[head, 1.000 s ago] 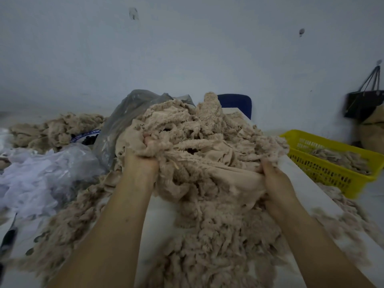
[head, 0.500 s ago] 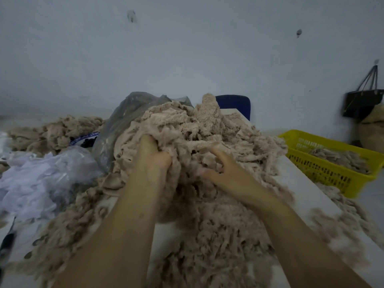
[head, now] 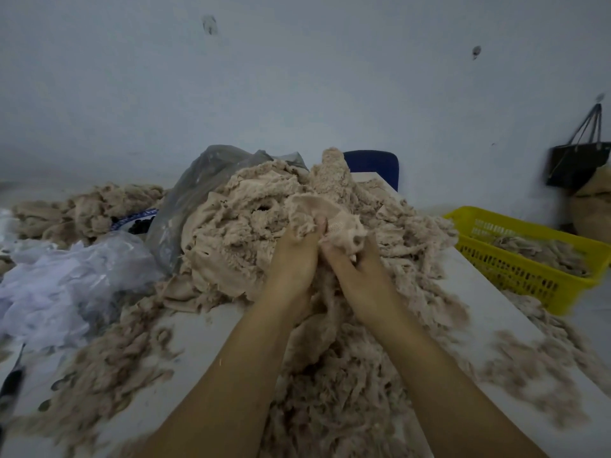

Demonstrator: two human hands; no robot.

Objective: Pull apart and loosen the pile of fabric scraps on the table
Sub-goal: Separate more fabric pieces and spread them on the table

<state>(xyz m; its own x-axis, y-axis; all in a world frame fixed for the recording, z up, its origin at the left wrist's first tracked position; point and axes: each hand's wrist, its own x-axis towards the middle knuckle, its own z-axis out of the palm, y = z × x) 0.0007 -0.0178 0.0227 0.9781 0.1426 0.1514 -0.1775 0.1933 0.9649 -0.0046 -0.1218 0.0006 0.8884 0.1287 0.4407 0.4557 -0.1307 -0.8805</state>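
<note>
A big heap of beige fabric scraps [head: 251, 226] covers the middle of the white table [head: 211, 328]. Loose shreds trail from it toward me and to both sides. My left hand [head: 292, 259] and my right hand [head: 355, 266] sit side by side at the heap's centre, almost touching. Both grip one bunched clump of beige fabric [head: 327, 219] raised at the top of the heap. Most fingertips are buried in the cloth.
A grey plastic bag [head: 198, 180] leans behind the heap; white sheer fabric [head: 59, 285] lies left. A second beige pile [head: 82, 206] sits far left. A yellow basket [head: 529, 256] with scraps stands past the table's right edge. A blue chair back [head: 373, 166] and a wall are behind.
My hands were apart on the heap's two sides a second ago. They have come together at the middle and now grip the same clump.
</note>
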